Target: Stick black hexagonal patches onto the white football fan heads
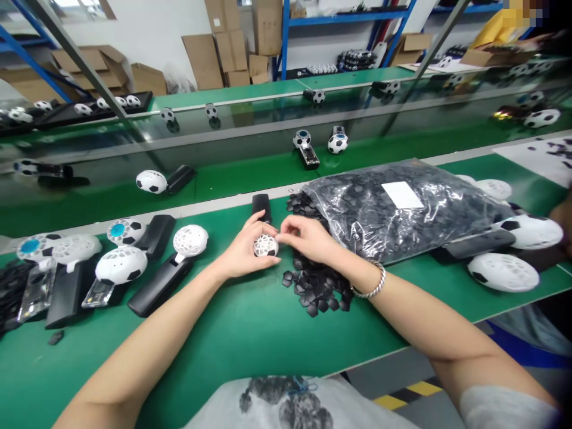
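My left hand (250, 244) is wrapped around a white football-patterned head (265, 245) on a black handle (261, 205), which points away from me on the green table. At the head's right side my right hand (306, 237) has thumb and forefinger pinched together; whatever they hold is too small or hidden to make out. Close by my right wrist lies a loose pile of black pentagon pieces (317, 289). They spill from a large clear plastic bag (402, 208) with a white label.
Several football-headed handles (161, 283) lie to my left, beside more black pieces (11, 292). To the right are other white football heads (504, 271). Behind the table's raised edge runs a shiny green belt (232, 173) carrying similar units. A person in a yellow sleeve (496, 27) is at far right.
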The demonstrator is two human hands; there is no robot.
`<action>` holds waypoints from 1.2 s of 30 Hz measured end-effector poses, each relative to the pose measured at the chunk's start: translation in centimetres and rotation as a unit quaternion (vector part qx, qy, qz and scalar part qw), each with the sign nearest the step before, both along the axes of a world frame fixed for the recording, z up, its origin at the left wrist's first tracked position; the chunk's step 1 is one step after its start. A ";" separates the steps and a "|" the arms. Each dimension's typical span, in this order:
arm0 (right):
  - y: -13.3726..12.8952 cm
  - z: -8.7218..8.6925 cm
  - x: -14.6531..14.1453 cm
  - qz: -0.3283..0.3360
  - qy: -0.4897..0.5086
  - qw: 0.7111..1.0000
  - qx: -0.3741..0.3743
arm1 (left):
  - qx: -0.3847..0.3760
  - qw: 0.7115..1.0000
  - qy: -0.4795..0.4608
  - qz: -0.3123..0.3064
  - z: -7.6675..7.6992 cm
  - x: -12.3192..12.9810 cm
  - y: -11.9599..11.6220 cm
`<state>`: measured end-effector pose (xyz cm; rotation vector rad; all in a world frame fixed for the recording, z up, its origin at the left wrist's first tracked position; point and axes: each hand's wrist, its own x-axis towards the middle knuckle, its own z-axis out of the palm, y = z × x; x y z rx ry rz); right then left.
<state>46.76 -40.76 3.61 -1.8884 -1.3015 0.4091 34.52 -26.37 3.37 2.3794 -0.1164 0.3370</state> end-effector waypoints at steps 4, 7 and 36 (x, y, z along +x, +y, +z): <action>0.2 -0.1 2.1 -0.069 -0.259 0.956 -0.116 | 0.004 0.999 0.011 0.043 -0.3 -0.6 -0.1; 0.4 -0.9 2.3 -0.051 -0.355 0.915 -0.187 | 0.011 0.989 0.035 0.143 -0.3 -1.2 0.1; -0.5 0.1 -0.9 0.077 -0.039 0.991 0.107 | -0.144 0.979 0.099 0.107 0.2 -2.7 1.1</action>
